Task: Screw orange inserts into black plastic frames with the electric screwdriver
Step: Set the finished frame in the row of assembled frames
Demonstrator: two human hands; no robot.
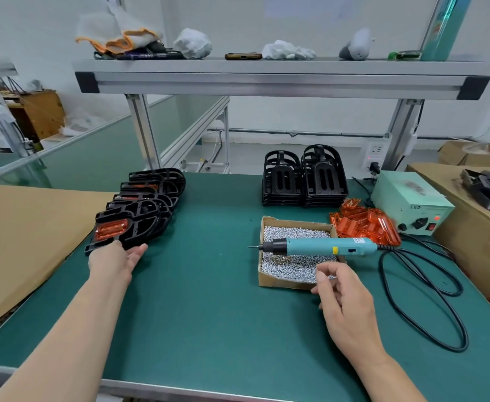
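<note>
my left hand (pixel 116 261), left of centre, has fairly straight fingers, the tips touching the near edge of the front black frame (pixel 139 224), which has an orange insert (pixel 110 230) in it. my right hand (pixel 343 300), lower right, is loosely curled and holds nothing i can see. it is just beside the screw box (pixel 281 282). the screwdriver (pixel 319 246) lies across that box.

I see through one wide-angle camera worn on the head, above the near edge of the desk (pixel 209 300), facing forward and tilted down. It sits close: the left hand (pixel 116 261) and right hand (pixel 343 300) lie mid-frame, and the shelf (pixel 278 79) spans the top beyond them.
</note>
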